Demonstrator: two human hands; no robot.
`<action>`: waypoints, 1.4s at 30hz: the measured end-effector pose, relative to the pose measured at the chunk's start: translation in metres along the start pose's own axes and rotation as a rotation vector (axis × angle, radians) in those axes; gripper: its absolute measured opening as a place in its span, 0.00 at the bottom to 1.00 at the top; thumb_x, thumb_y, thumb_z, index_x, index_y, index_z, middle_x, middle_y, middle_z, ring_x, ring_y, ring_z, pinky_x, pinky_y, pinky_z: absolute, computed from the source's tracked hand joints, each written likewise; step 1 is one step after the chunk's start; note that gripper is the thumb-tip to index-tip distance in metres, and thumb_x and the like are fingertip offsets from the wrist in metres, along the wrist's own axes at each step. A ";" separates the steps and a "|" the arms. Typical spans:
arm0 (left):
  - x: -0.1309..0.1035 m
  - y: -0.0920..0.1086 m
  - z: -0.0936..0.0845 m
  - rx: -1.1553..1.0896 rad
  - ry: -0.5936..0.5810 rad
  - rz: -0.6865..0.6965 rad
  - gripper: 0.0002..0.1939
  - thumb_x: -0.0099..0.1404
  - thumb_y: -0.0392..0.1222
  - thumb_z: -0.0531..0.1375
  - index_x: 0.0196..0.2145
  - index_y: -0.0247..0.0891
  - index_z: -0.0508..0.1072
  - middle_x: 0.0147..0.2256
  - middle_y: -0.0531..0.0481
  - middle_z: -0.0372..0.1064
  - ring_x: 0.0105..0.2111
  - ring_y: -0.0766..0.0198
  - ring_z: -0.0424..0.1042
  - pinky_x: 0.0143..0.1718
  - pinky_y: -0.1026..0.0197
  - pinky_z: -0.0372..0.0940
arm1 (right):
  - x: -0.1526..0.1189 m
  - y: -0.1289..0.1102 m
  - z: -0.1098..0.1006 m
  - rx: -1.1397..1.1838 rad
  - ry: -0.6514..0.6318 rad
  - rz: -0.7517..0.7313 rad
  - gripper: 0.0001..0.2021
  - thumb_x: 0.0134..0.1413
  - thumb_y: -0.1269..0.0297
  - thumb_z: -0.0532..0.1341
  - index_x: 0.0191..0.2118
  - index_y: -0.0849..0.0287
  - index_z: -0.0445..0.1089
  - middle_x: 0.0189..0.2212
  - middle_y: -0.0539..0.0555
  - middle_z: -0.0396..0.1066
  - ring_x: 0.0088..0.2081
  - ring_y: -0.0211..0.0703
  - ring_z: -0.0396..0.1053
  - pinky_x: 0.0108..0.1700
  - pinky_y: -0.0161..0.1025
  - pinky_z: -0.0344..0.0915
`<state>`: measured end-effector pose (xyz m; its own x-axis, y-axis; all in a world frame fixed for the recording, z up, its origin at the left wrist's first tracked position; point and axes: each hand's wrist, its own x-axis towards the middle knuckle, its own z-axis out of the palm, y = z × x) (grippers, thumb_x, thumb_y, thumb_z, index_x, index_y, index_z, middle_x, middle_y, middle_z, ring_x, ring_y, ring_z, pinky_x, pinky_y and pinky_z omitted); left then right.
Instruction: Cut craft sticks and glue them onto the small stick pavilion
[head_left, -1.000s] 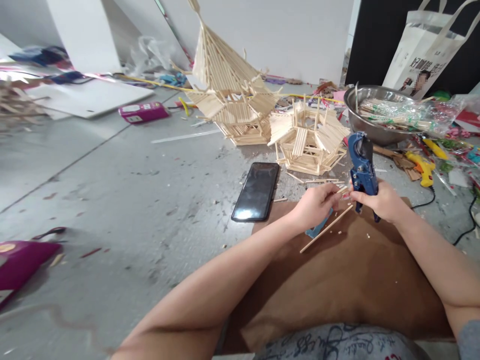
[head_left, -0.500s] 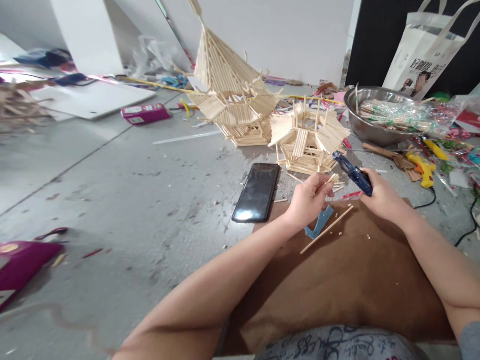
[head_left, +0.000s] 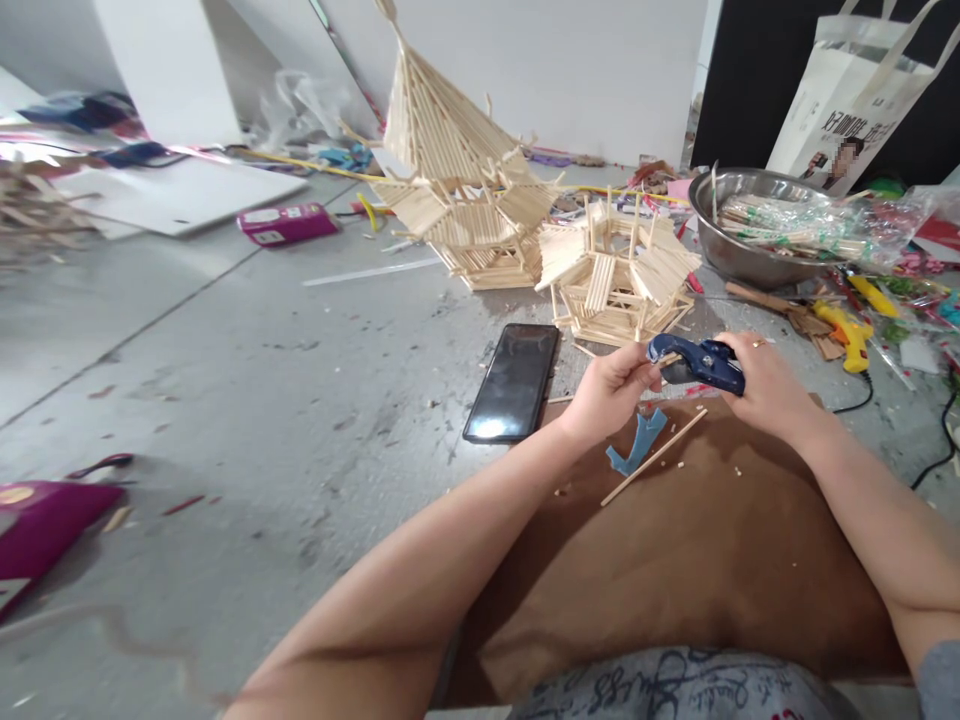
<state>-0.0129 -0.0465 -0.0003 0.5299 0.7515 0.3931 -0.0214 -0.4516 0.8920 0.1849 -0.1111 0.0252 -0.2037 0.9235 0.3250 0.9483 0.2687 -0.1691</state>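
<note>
Tipping down over the brown board (head_left: pixel 675 580) since half a second ago, our right hand (head_left: pixel 765 385) brings toward our left hand (head_left: pixel 611 395) its clasped blue hand cutter (head_left: pixel 701 365), whose jaws now lie at the short wooden sticks (head_left: pixel 670 360) our left hand pinches. If that pinch slackens, the sticks may skew and we cut unevenly; if our fingertips creep inward, the blade may nick us.

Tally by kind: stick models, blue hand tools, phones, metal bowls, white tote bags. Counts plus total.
Stick models: 2, a taller one and a lower one
Blue hand tool: 1, in the right hand
Phone: 1
Metal bowl: 1
White tote bag: 1
Total: 6
</note>
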 end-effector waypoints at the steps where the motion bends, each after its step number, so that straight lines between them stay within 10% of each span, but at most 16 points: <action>1: 0.000 0.001 0.000 0.000 -0.011 -0.001 0.09 0.60 0.43 0.53 0.26 0.35 0.64 0.20 0.55 0.62 0.19 0.74 0.60 0.21 0.71 0.58 | 0.000 0.000 0.000 0.000 0.001 -0.001 0.22 0.42 0.70 0.55 0.47 0.61 0.56 0.40 0.61 0.66 0.42 0.53 0.64 0.43 0.48 0.61; 31: -0.003 0.014 0.006 -0.042 -0.016 -0.080 0.13 0.60 0.45 0.53 0.22 0.36 0.61 0.17 0.57 0.56 0.16 0.76 0.57 0.19 0.71 0.56 | -0.006 -0.001 0.005 -0.075 -0.020 0.165 0.12 0.45 0.59 0.56 0.37 0.57 0.63 0.28 0.54 0.71 0.29 0.47 0.68 0.27 0.38 0.57; 42: -0.002 0.002 0.008 -0.018 0.087 -0.081 0.08 0.59 0.44 0.54 0.33 0.36 0.64 0.22 0.53 0.68 0.15 0.75 0.61 0.17 0.70 0.58 | 0.000 0.005 0.002 0.003 0.046 0.084 0.23 0.42 0.65 0.57 0.48 0.60 0.56 0.40 0.61 0.66 0.42 0.53 0.64 0.42 0.48 0.61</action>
<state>-0.0074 -0.0531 -0.0009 0.4550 0.8242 0.3371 0.0030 -0.3800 0.9250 0.1896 -0.1091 0.0227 -0.1123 0.9291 0.3523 0.9608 0.1920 -0.2002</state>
